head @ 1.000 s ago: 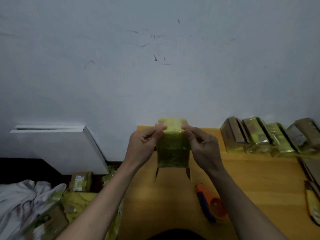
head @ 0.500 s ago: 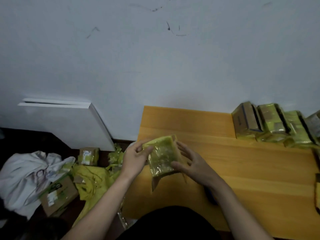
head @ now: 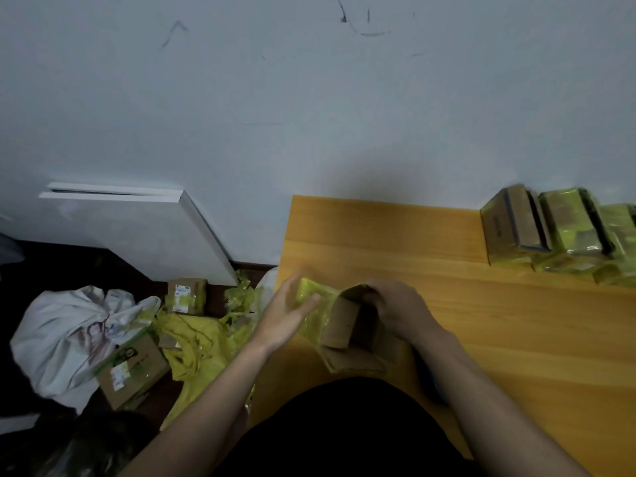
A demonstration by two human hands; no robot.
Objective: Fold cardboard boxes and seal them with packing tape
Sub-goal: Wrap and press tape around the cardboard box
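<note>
Two hands are on one small cardboard box just below the middle of the frame, at the near left corner of the wooden table. The box is wrapped in shiny yellow-green tape on its left side, and its open end faces the camera, so you can see brown flaps and a dark inside.

The left hand lies flat against the taped left face, fingers pretty much straight and spread, thumb touching the tape. So it's a loose, wide hand that presses rather than grabs. The right hand is curled over the top right of the box and grips it there; its fingertips are hidden behind the cardboard, so I can't say how far they reach in.

Upper right of the frame: a row of finished boxes stands along the wall at the back of the table, all wrapped in the same yellow-green tape and leaning on each other.

Left of the table, down on the dark floor, it's kind of a mess. There's a pile of crumpled yellow tape, a small labelled box near the wall, a bigger brown carton with a white label, and a white bag at the far left. A white board leans against the grey wall above all that. The wall has a few dark scuff marks near the top of the frame.
</note>
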